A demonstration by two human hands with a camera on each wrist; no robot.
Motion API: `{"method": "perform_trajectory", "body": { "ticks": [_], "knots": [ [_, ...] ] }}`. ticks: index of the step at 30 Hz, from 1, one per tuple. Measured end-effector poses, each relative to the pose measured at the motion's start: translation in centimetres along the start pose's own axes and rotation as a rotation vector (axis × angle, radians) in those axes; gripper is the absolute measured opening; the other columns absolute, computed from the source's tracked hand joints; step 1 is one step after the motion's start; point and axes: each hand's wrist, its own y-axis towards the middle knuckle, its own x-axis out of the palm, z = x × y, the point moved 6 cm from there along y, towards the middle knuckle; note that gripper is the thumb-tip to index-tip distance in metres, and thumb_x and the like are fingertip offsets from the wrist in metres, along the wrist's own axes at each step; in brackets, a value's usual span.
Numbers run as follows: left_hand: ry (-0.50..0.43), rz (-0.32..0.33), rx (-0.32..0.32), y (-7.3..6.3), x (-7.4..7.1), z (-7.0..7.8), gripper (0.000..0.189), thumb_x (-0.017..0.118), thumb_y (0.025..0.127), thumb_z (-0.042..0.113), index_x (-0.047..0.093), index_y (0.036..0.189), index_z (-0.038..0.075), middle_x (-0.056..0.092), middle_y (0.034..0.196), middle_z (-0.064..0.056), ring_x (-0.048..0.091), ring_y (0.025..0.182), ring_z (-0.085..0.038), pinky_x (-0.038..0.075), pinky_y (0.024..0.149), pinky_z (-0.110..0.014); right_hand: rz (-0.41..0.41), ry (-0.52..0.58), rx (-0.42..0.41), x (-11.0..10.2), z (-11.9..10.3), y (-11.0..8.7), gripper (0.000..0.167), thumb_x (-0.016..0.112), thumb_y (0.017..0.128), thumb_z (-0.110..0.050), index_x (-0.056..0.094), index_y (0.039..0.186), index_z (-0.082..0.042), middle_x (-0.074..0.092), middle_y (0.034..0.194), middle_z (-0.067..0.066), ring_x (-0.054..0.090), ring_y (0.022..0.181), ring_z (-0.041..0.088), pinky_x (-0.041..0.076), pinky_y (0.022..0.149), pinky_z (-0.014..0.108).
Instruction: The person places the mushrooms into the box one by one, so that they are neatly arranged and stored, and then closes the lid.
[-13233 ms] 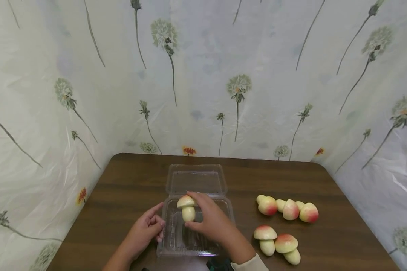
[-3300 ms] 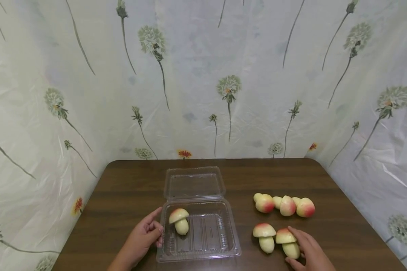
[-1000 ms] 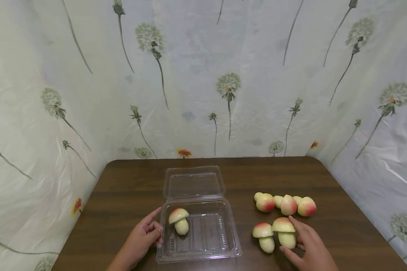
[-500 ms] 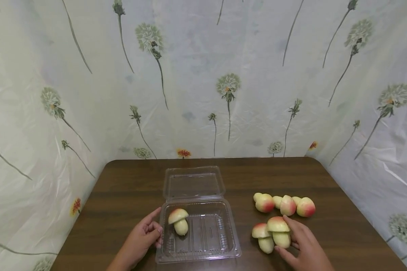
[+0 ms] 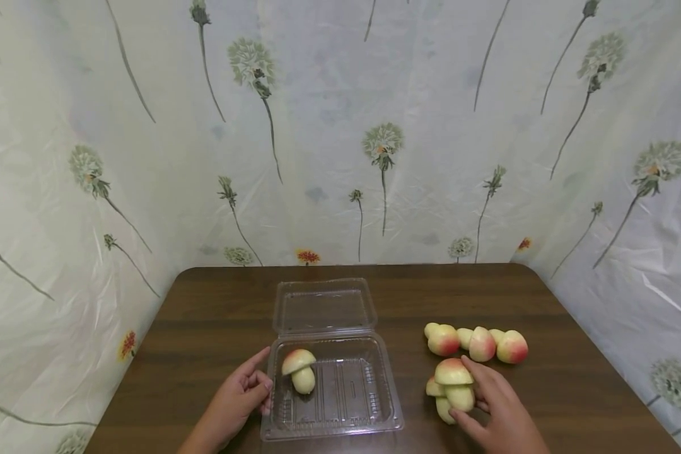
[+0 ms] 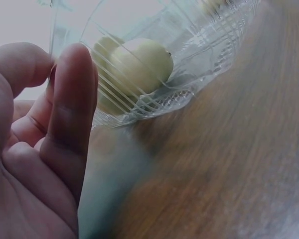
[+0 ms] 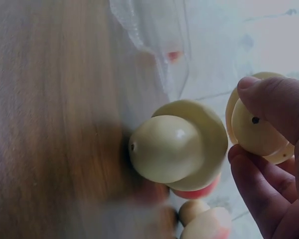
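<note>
While your left hand [image 5: 238, 391] holds the clear container [image 5: 369, 403] | your right hand [image 5: 496, 403] pinches one mushroom [image 5: 453, 373], right of it

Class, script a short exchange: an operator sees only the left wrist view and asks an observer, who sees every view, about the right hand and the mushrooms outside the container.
Operator: My left wrist view misses the right hand. What does it hold?
Observer: It pinches a mushroom between thumb and fingers.
Operator: Do any others lie farther back on the table?
Observer: Yes, the head view shows three mushrooms in a row there.
</note>
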Motion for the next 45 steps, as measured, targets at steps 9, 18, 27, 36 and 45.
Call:
{"method": "perform_trajectory", "body": {
  "ticks": [9,18,27,36,45],
  "knots": [
    [0.013,0.005,-0.004,0.0,0.0,-0.1,0.074,0.063,0.106,0.013,0.02,0.166,0.001,0.063,0.09,-0.005,0.065,0.073,-0.011,0.062,0.067,-0.026,0.003,-0.02,-0.026,0.2,-0.7,0.6,0.107,0.097,0.061,0.004,0.048,0.155,-0.005,0.059,0.132,0.01,0.043,0.112,-0.011,0.055,0.074,0.007],
    [0.014,-0.002,0.004,0.0,-0.2,-0.1,0.075,0.063,0.106,0.015,0.019,0.166,0.001,0.063,0.091,-0.005,0.065,0.074,-0.011,0.063,0.067,-0.026,-0.005,-0.006,-0.015,0.7,-1.5,1.3,0.1,0.096,0.064,0.003,0.05,0.152,-0.002,0.058,0.135,0.01,0.045,0.111,-0.01,0.054,0.076,0.006],
    [0.017,-0.002,0.003,0.2,0.0,-0.2,0.075,0.063,0.106,0.014,0.02,0.166,0.001,0.064,0.091,-0.006,0.065,0.073,-0.011,0.062,0.066,-0.026,-0.026,0.006,0.006,1.4,-2.1,1.7,0.101,0.096,0.069,-0.002,0.047,0.157,-0.012,0.058,0.137,0.007,0.059,0.094,-0.005,0.059,0.071,0.017],
    [0.022,0.003,0.0,0.1,-0.1,-0.1,0.075,0.063,0.106,0.014,0.02,0.166,0.001,0.064,0.09,-0.005,0.065,0.073,-0.011,0.062,0.067,-0.026,-0.013,0.074,-0.03,2.0,-3.2,2.5,0.102,0.095,0.069,0.001,0.046,0.158,-0.011,0.057,0.14,0.008,0.054,0.108,-0.006,0.053,0.082,0.006],
    [0.026,0.009,0.01,0.0,-0.2,-0.1,0.075,0.064,0.105,0.013,0.02,0.165,0.0,0.064,0.088,-0.004,0.065,0.071,-0.011,0.062,0.066,-0.026,-0.042,0.068,0.007,2.9,-4.1,3.4,0.098,0.095,0.072,-0.003,0.047,0.157,-0.015,0.056,0.143,0.009,0.048,0.116,-0.005,0.06,0.079,0.018]
  ]
}}
